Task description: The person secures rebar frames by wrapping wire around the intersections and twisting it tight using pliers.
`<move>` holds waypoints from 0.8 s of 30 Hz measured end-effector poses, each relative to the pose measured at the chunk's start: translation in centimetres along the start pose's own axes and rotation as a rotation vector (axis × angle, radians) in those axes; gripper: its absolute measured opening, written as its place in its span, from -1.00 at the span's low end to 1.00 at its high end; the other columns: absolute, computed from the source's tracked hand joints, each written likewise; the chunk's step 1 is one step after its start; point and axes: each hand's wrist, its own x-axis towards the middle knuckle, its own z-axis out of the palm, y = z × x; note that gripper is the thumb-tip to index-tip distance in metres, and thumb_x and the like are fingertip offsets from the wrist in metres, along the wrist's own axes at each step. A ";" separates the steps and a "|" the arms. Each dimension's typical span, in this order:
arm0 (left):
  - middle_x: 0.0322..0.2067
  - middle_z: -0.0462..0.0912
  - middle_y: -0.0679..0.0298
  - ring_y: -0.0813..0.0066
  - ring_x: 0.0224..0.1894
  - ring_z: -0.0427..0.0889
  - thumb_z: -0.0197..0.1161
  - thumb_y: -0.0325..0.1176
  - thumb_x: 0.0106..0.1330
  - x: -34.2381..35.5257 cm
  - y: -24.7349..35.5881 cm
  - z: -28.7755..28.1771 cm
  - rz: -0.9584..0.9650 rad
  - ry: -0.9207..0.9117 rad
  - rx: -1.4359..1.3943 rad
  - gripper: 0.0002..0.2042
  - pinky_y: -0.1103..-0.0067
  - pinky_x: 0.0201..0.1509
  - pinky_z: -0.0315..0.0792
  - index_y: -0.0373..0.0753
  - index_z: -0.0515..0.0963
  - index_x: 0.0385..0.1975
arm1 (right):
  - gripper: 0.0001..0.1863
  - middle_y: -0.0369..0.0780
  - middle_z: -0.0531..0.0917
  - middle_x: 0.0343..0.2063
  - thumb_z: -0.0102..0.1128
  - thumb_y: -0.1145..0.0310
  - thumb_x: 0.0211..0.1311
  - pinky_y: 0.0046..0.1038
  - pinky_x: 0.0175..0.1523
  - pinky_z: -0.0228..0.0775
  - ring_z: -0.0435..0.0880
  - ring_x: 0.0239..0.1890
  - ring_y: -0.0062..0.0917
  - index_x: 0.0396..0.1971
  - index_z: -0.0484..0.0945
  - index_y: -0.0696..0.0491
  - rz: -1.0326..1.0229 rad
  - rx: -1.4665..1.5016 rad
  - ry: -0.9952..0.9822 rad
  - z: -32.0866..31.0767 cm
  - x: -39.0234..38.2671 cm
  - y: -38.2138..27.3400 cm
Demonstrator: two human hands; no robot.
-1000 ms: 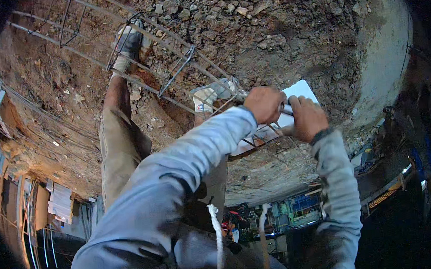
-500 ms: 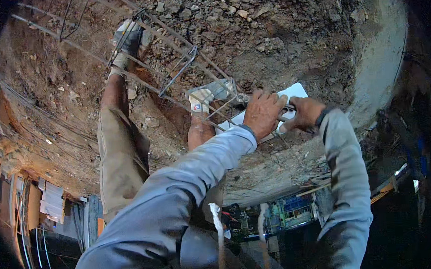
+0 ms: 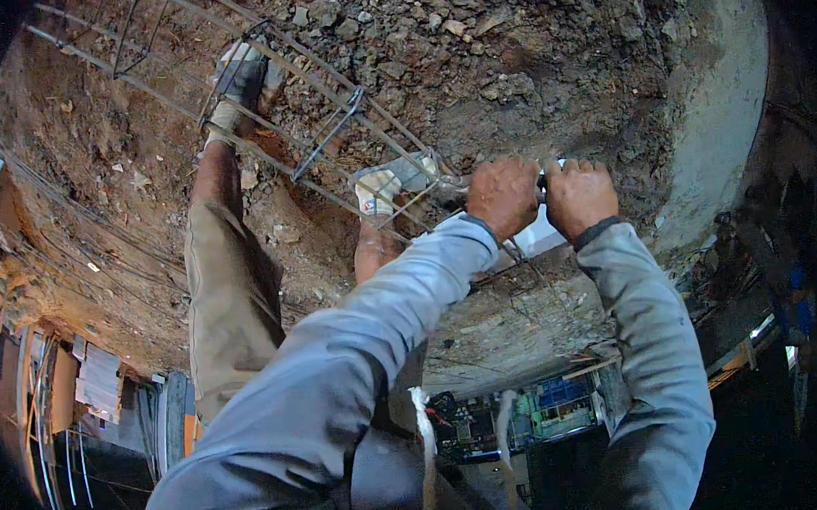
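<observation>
My left hand (image 3: pixel 503 196) and my right hand (image 3: pixel 581 198) are side by side, closed on a dark metal bar or tool handle (image 3: pixel 543 185), mostly hidden by my fingers. Just left of them is a rebar cage (image 3: pixel 354 104) of long bars and square stirrups, running diagonally to the upper left over both my shoes (image 3: pixel 378 189). A white flat board (image 3: pixel 540 233) lies beneath my hands, partly covered by them, with thin rods crossing near it. Whether the handle is joined to the cage I cannot tell.
Rubbly brown soil (image 3: pixel 528 70) surrounds my feet, with a pale concrete edge (image 3: pixel 718 114) at the right. Loose rods and leaning sheets (image 3: pixel 98 386) are at the left. A dim area with green and blue items (image 3: pixel 549 405) shows at the bottom behind me.
Since half a second ago my left hand has risen slightly. My right hand has turned from a thumb-under hold to a knuckles-up grip beside it, covering more of the handle.
</observation>
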 end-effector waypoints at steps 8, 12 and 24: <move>-0.48 0.59 -0.08 0.03 -0.40 0.62 0.12 -0.25 -0.09 1.5 -0.6 -1.1 -0.067 -0.298 0.007 -0.76 0.24 -0.29 0.49 -0.24 0.59 -0.48 | -0.84 -0.10 0.64 -0.48 0.08 0.34 -0.07 -0.32 -0.31 0.49 0.66 -0.40 -0.33 -0.56 0.60 0.08 0.033 0.199 -0.292 -1.1 1.0 0.1; -0.45 0.62 0.01 0.12 -0.40 0.58 0.26 -0.05 -0.14 3.4 -3.0 1.7 0.314 -1.038 -0.166 -0.59 0.31 -0.30 0.44 -0.33 0.60 -0.47 | -0.74 -0.03 0.63 -0.46 0.14 0.22 -0.09 -0.24 -0.29 0.47 0.64 -0.41 -0.22 -0.54 0.62 0.12 0.113 0.506 -0.649 2.4 0.2 -0.5; -0.42 0.54 0.19 0.17 -0.28 0.53 0.21 -0.34 -0.12 -2.5 0.1 0.7 0.263 0.251 0.017 -0.67 0.29 -0.20 0.37 -0.17 0.39 -0.28 | -0.74 -0.23 0.62 -0.66 0.36 0.23 -0.12 -0.45 -0.58 0.37 0.57 -0.68 -0.55 -0.53 0.61 0.13 0.241 0.802 -1.140 -3.3 1.4 2.3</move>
